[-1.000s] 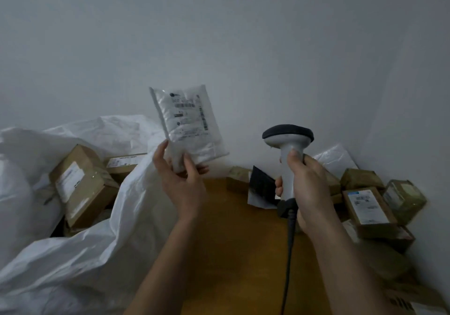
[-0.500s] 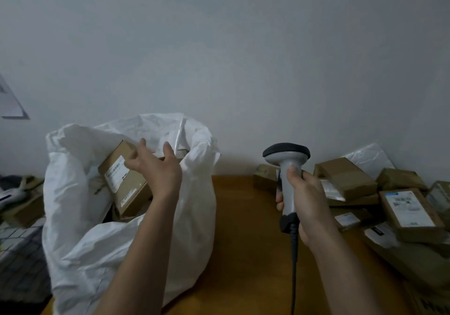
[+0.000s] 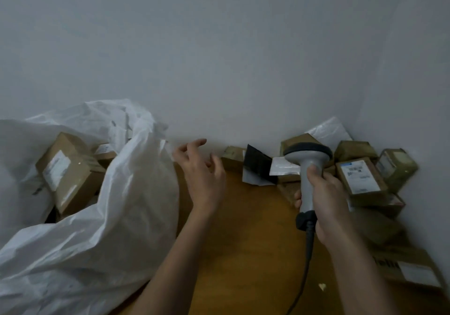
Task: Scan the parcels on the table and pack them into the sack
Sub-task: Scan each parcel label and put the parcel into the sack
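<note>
Fingers of the left hand (image 3: 203, 177) loosely spread beside the crinkled white sack (image 3: 117, 217); right hand (image 3: 326, 202) grips the smooth grey scanner (image 3: 308, 168)

Dim, flat indoor light with a cool grey cast; source not visible. Soft shadow along the wall base behind the parcels (image 3: 360, 175). No glare. Overall softness; motion blur on left hand (image 3: 202, 173) and lower-right cartons. Wide-angle bending toward the edges.
</note>
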`<action>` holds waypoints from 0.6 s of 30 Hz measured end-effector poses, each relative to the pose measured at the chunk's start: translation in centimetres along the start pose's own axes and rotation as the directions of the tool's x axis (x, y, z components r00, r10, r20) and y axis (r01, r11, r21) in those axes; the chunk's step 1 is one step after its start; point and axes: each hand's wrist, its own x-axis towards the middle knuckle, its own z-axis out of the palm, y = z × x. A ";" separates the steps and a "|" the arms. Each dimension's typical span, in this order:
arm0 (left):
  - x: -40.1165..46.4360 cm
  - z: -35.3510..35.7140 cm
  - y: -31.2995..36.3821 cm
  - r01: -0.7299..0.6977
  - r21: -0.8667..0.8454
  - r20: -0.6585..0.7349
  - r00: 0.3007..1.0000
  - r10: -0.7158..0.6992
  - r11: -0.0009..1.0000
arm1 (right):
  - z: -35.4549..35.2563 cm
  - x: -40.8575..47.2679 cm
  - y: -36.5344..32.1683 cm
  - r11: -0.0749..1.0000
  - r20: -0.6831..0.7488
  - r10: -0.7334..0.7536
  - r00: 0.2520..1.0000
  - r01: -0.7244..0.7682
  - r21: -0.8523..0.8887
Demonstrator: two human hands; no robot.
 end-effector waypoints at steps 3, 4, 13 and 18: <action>-4.0 5.4 0.3 0.051 0.071 0.148 0.987 -0.061 0.996 | -5.7 1.7 0.6 0.998 -0.093 0.023 0.995 -0.027 -0.049; -5.9 7.4 0.4 0.070 0.102 0.232 0.968 -0.092 0.992 | -7.9 2.4 0.9 0.997 -0.129 0.038 0.991 -0.046 -0.059; -25.3 21.9 -0.9 0.006 0.205 0.913 0.359 -0.194 0.979 | -23.8 6.6 6.1 0.964 -0.303 0.179 0.936 -0.228 -0.136; -32.2 27.4 -1.1 -0.296 0.107 0.993 0.075 -0.089 0.949 | -28.1 7.2 9.4 0.943 -0.289 0.235 0.928 -0.290 -0.165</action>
